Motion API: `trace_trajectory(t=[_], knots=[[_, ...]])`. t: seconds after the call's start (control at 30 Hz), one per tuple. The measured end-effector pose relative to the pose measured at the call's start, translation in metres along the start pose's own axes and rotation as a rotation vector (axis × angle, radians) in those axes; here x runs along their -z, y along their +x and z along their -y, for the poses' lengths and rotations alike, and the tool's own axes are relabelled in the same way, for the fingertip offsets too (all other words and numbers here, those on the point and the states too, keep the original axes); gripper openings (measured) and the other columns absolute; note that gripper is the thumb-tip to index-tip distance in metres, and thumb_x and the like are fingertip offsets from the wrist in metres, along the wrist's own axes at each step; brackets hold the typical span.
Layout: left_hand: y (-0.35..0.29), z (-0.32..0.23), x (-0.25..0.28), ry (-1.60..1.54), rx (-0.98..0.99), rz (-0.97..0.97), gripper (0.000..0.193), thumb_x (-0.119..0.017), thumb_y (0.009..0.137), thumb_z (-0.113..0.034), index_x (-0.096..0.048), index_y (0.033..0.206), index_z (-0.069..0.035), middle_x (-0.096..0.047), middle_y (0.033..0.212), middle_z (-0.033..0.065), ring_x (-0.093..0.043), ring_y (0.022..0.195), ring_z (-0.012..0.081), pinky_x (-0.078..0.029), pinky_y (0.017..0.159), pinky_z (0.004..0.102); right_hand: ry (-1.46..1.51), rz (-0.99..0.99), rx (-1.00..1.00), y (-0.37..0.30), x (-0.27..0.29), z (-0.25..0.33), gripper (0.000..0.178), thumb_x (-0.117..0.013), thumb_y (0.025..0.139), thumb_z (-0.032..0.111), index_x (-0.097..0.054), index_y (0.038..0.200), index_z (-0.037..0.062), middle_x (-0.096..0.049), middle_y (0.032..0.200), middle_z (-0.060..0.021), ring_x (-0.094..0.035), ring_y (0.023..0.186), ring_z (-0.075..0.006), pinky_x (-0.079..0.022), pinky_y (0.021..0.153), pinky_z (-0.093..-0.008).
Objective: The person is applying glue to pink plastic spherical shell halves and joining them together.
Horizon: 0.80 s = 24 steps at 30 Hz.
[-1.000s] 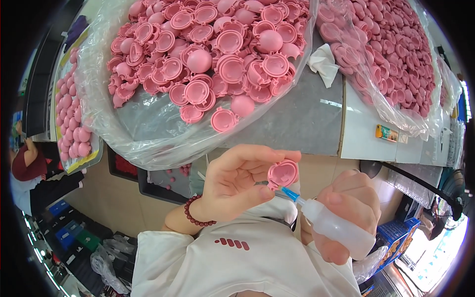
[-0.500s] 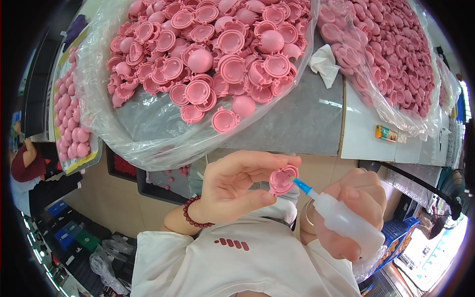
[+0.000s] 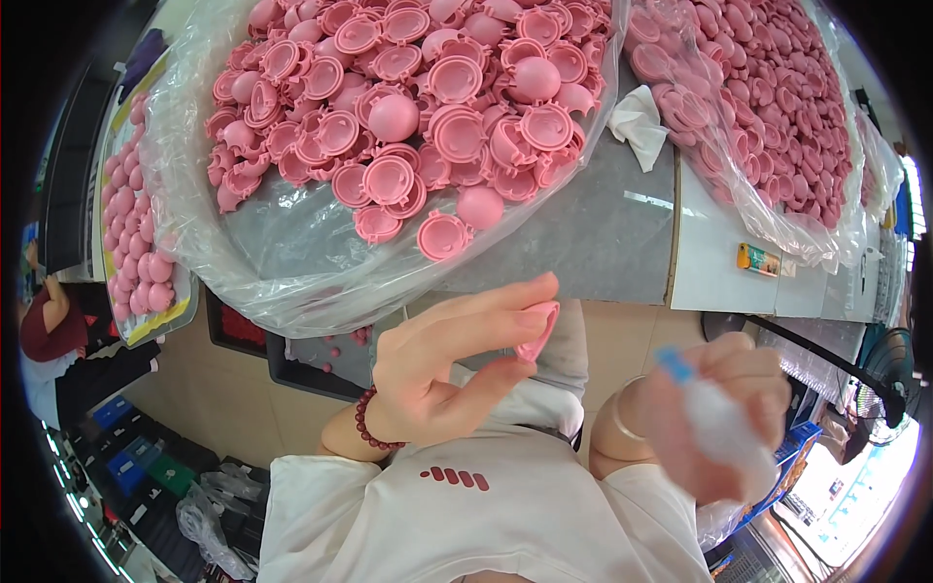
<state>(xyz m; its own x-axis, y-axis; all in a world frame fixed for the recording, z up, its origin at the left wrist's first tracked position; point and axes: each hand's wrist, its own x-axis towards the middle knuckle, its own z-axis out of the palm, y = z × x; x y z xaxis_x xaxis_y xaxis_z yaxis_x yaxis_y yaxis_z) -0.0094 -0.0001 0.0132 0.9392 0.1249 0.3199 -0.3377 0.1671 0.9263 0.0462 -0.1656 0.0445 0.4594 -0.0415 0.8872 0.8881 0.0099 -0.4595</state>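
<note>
Between the thumb and fingers of my left hand (image 3: pixel 442 364) is a pink plastic half-shell (image 3: pixel 537 332), turned nearly edge-on so its inside is mostly out of sight. My right hand (image 3: pixel 724 408), smeared by motion, grips a white squeeze bottle (image 3: pixel 721 428) with a blue tip (image 3: pixel 673 365). The tip is well apart from the shell. Beyond my hands, a heap of the same pink half-shells (image 3: pixel 394 119) lies in a clear plastic bag (image 3: pixel 292 301) spread open on the grey table (image 3: pixel 583 228).
At the right, another bag holds more pink shells (image 3: pixel 768 117). Crumpled white tissue (image 3: pixel 638 126) and a lighter-like orange-green item (image 3: pixel 757 259) lie near it. Pink balls (image 3: pixel 146 267) fill a tray on the left. Dark bins (image 3: pixel 311 367) stand below; a person (image 3: pixel 53 330) is far left.
My right hand has drawn the bottle away to the right, taking its tip off the shell. My left hand has shifted slightly left and turned the shell edge-on.
</note>
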Motion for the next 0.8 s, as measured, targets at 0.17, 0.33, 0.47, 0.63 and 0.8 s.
trace_trajectory(t=[0.17, 0.33, 0.47, 0.63, 0.8], knots=[[0.007, 0.005, 0.018, 0.235, -0.223, 0.166, 0.031, -0.057, 0.066, 0.01, -0.052, 0.096, 0.0, -0.053, 0.1, 0.0266, -0.057, 0.087, 0.032, -0.046, 0.075, 0.0376, -0.869, -0.251, -0.15, 0.005, 0.068, -0.033, 0.034, -0.049, 0.082, 0.017, -0.044, 0.104, -0.0075, -0.054, 0.091, -0.0188, -0.055, 0.084, -0.0241, -0.045, 0.073, -0.0287], [0.012, 0.006, 0.017, -0.01, -0.133, 0.279, 0.023, -0.052, 0.072, 0.007, -0.051, 0.094, 0.0, -0.053, 0.099, 0.0259, -0.057, 0.082, 0.0311, -0.047, 0.072, 0.0372, -0.866, -0.292, -0.608, 0.004, 0.157, -0.06, 0.041, -0.062, 0.073, 0.002, -0.039, 0.105, -0.0077, -0.054, 0.101, -0.0195, -0.055, 0.089, -0.0215, -0.045, 0.076, -0.0272], [0.006, 0.007, 0.008, -0.554, 0.142, 0.166, 0.024, -0.051, 0.077, 0.003, -0.047, 0.1, -0.001, -0.052, 0.102, 0.026, -0.057, 0.081, 0.0299, -0.047, 0.07, 0.0379, -0.951, -0.236, -0.536, -0.007, 0.181, -0.072, 0.044, -0.065, 0.071, 0.005, -0.039, 0.105, -0.0068, -0.056, 0.091, -0.0155, -0.054, 0.086, -0.0194, -0.045, 0.072, -0.0248], [0.006, 0.017, 0.002, -1.038, 0.415, 0.261, 0.024, -0.048, 0.083, -0.008, -0.043, 0.106, -0.005, -0.052, 0.1, 0.0235, -0.056, 0.082, 0.0282, -0.046, 0.069, 0.0397, -1.239, -0.22, -0.073, 0.019, 0.124, -0.054, 0.035, -0.064, 0.071, 0.006, -0.047, 0.1, -0.0053, -0.055, 0.094, -0.0137, -0.052, 0.089, -0.018, -0.044, 0.071, -0.0238], [0.001, 0.022, 0.0, -1.311, 0.48, 0.296, 0.024, -0.046, 0.083, -0.006, -0.043, 0.106, -0.01, -0.053, 0.1, 0.0189, -0.054, 0.081, 0.0266, -0.045, 0.068, 0.036, -1.054, 0.631, -0.115, 0.063, 0.069, -0.1, 0.023, -0.053, 0.078, 0.011, -0.057, 0.1, 0.0039, -0.056, 0.101, -0.0095, -0.054, 0.089, -0.0223, -0.041, 0.077, -0.0307]])
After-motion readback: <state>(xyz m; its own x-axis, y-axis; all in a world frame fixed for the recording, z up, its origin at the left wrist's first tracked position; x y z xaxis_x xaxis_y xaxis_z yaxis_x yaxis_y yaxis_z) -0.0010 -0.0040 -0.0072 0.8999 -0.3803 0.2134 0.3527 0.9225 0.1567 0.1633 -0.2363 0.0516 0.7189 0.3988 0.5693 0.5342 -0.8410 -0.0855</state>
